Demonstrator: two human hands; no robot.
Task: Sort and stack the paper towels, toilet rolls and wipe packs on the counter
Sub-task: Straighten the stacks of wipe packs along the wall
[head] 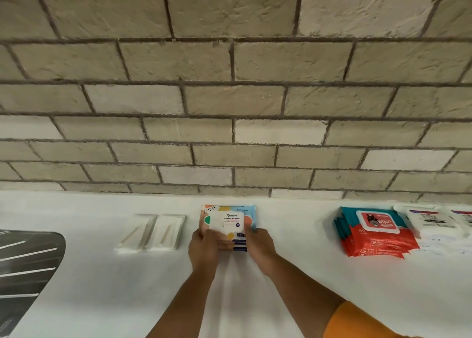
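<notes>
A stack of colourful wipe packs with a white label lid lies on the white counter near the brick wall. My left hand grips the stack's near left corner. My right hand holds its near right side, fingers curled on the edge. Further right sits a stack of red and teal wipe packs. Beyond it lie white wipe packs with dark print. To the left, two flat white packs rest side by side.
A brick wall rises straight behind the counter. A dark sink or drainer with pale ribs fills the left edge. An orange sleeve shows at the lower right.
</notes>
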